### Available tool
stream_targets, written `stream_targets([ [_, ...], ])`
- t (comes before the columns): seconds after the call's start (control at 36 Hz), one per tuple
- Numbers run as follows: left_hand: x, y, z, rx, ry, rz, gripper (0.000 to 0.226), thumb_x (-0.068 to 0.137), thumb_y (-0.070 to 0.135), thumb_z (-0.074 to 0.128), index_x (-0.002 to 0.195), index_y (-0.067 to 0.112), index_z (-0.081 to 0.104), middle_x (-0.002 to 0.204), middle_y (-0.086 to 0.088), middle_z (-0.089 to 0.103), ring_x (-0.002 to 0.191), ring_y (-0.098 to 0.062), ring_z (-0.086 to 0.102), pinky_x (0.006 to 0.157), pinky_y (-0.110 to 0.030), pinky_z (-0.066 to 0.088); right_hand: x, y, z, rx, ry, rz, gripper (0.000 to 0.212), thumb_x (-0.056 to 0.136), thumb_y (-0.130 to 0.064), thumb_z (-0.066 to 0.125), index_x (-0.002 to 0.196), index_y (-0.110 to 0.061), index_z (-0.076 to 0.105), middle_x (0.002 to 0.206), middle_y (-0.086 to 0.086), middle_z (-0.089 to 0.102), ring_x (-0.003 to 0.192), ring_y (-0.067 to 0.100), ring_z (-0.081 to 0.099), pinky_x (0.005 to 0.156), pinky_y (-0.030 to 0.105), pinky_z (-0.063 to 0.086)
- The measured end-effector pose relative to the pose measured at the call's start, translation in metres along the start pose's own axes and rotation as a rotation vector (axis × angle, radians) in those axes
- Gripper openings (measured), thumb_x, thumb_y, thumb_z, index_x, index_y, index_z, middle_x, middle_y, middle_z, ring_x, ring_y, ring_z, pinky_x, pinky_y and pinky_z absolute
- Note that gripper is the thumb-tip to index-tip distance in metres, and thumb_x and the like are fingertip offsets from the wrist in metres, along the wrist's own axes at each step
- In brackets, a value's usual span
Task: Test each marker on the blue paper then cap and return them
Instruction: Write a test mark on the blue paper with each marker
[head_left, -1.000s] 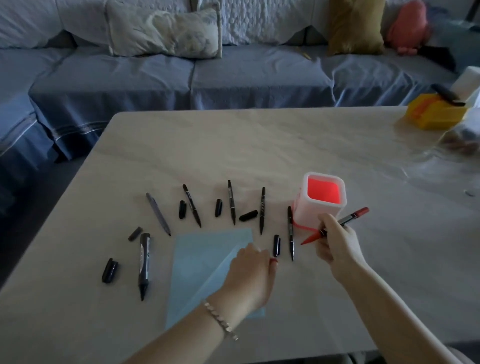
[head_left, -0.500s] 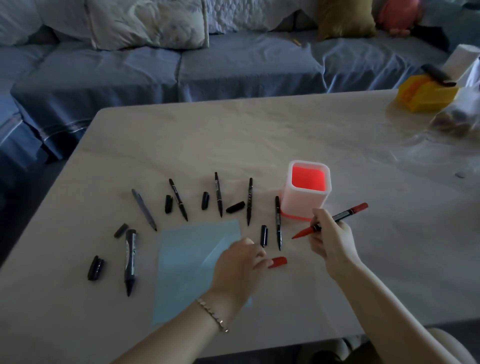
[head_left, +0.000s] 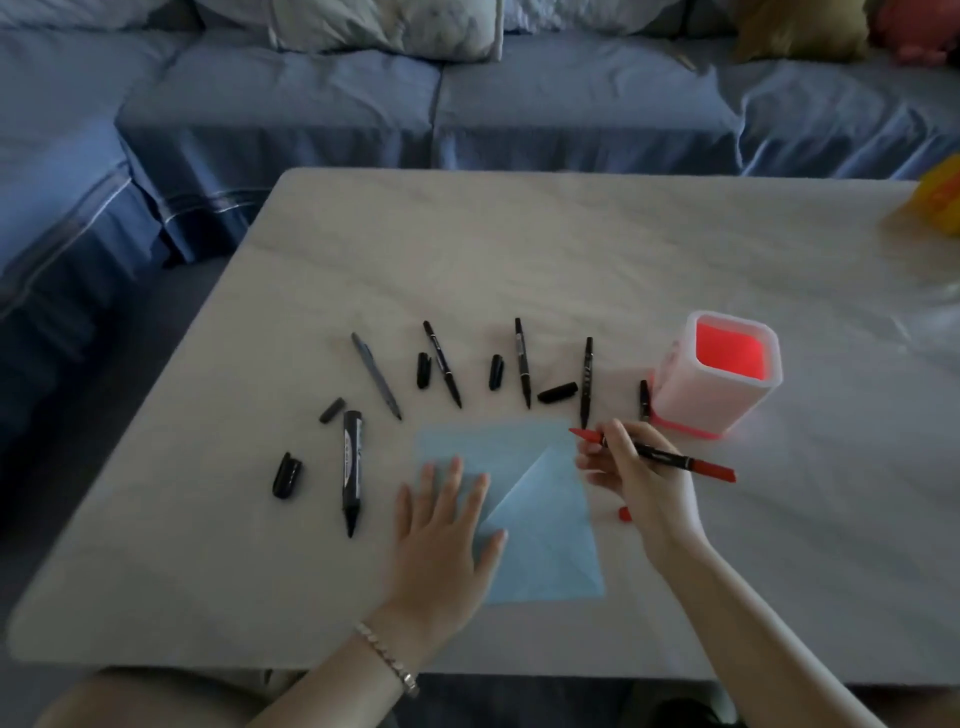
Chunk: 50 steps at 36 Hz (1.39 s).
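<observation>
The blue paper (head_left: 540, 540) lies on the pale table (head_left: 519, 260), one corner folded over. My left hand (head_left: 441, 525) presses flat on its left part, fingers straight. My right hand (head_left: 639, 478) grips an uncapped red marker (head_left: 670, 460), its tip hovering at the paper's upper right corner. Its red cap (head_left: 624, 513) lies on the table just right of the paper, partly hidden by my right hand. Several uncapped black markers fan out behind the paper, among them a thick one (head_left: 351, 467) and a thin one (head_left: 586, 382), with loose black caps (head_left: 557, 392) between them.
A translucent holder with a red inside (head_left: 719, 382) stands right of the markers. A yellow object (head_left: 943, 200) sits at the table's far right edge. A blue sofa (head_left: 467, 104) with cushions runs behind the table.
My left hand let go of the red cap, leaving it right of the paper, and moved left to lie flat on the paper. My right hand brought the red marker's tip over the paper's corner.
</observation>
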<state>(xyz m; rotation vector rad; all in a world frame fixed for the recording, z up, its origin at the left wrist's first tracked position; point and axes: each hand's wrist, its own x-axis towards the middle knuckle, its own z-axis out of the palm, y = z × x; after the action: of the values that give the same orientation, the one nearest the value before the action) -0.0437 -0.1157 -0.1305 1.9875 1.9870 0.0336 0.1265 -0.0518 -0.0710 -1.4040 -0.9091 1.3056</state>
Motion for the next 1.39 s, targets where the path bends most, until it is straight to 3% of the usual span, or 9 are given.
stream_targets([
  [0.06,0.0,0.004,0.0,0.041,0.01,-0.01,0.079,0.082,0.065,-0.01,0.145,0.028,0.019,0.156,-0.004,0.008,0.142,-0.027,0.0,0.114,-0.044,-0.01,0.001,0.004,0.01,-0.003,-0.018,-0.014,0.019,0.093,-0.01,0.051,0.077,-0.009,0.061,0.069,0.009,0.064,0.051,0.007,0.063,0.051,0.016,0.052],
  [0.11,0.0,0.003,0.0,0.042,0.034,-0.006,0.058,0.092,0.054,0.011,0.131,0.028,0.046,0.141,-0.005,0.047,0.128,-0.029,0.045,0.109,-0.047,0.026,0.002,0.007,0.02,-0.011,-0.03,-0.027,0.017,0.092,-0.01,0.053,0.077,-0.011,0.062,0.069,0.008,0.065,0.055,0.011,0.064,0.051,0.016,0.053],
  [0.17,0.002,-0.003,-0.004,0.051,0.036,0.044,0.047,0.086,0.049,0.029,0.122,0.031,0.054,0.129,-0.001,0.058,0.115,-0.026,0.058,0.094,-0.043,0.046,0.004,0.01,0.031,-0.041,-0.041,-0.049,0.015,0.09,-0.01,0.056,0.076,-0.012,0.063,0.068,0.007,0.066,0.055,0.008,0.065,0.052,0.017,0.053],
  [0.22,0.003,-0.012,-0.007,0.038,0.06,0.088,0.046,0.081,0.046,0.033,0.12,0.034,0.055,0.127,0.003,0.06,0.112,-0.022,0.06,0.087,-0.04,0.05,0.007,0.012,0.042,-0.081,-0.045,-0.074,0.013,0.088,-0.012,0.06,0.075,-0.013,0.063,0.065,0.005,0.067,0.053,0.006,0.064,0.051,0.017,0.053],
  [0.36,0.008,-0.024,-0.002,0.026,0.115,0.139,0.044,0.081,0.048,0.036,0.119,0.034,0.053,0.127,0.004,0.059,0.117,-0.023,0.056,0.093,-0.041,0.045,0.018,0.017,0.067,-0.174,-0.027,-0.103,0.015,0.082,-0.017,0.068,0.07,-0.012,0.061,0.049,-0.002,0.065,0.044,0.008,0.06,0.044,0.019,0.049],
  [0.5,0.01,-0.026,0.003,-0.087,0.183,0.147,0.049,0.082,0.05,0.039,0.121,0.025,0.057,0.129,0.001,0.058,0.123,-0.021,0.05,0.104,-0.036,0.025,0.029,0.026,0.086,-0.234,0.037,-0.109,0.027,0.079,-0.02,0.071,0.063,-0.009,0.054,0.044,0.001,0.058,0.034,0.007,0.05,0.038,0.018,0.043],
  [0.72,0.015,-0.03,0.0,-0.259,0.233,-0.028,0.064,0.071,0.054,0.05,0.113,0.008,0.062,0.12,-0.003,0.063,0.117,-0.013,0.051,0.105,-0.029,0.023,0.039,0.051,0.107,-0.338,0.064,-0.161,0.032,0.081,-0.015,0.064,0.054,-0.011,0.049,0.034,-0.007,0.052,0.032,0.004,0.046,0.04,0.019,0.04],
  [1.19,0.015,-0.034,0.011,-0.317,0.392,0.015,0.059,0.074,0.046,0.051,0.114,0.004,0.062,0.121,-0.005,0.063,0.122,-0.013,0.043,0.108,-0.03,0.025,0.04,0.063,0.115,-0.506,0.095,-0.317,0.038,0.075,-0.007,0.063,0.049,-0.016,0.038,0.038,-0.015,0.048,0.04,-0.004,0.048,0.044,0.009,0.034],
  [1.39,0.016,-0.035,0.01,-0.35,0.384,0.016,0.06,0.075,0.045,0.05,0.116,0.003,0.06,0.121,-0.006,0.062,0.123,-0.013,0.04,0.111,-0.026,0.015,0.04,0.063,0.116,-0.493,0.126,-0.355,0.04,0.076,-0.003,0.062,0.049,-0.016,0.036,0.039,-0.014,0.046,0.04,-0.004,0.045,0.044,0.008,0.032],
])
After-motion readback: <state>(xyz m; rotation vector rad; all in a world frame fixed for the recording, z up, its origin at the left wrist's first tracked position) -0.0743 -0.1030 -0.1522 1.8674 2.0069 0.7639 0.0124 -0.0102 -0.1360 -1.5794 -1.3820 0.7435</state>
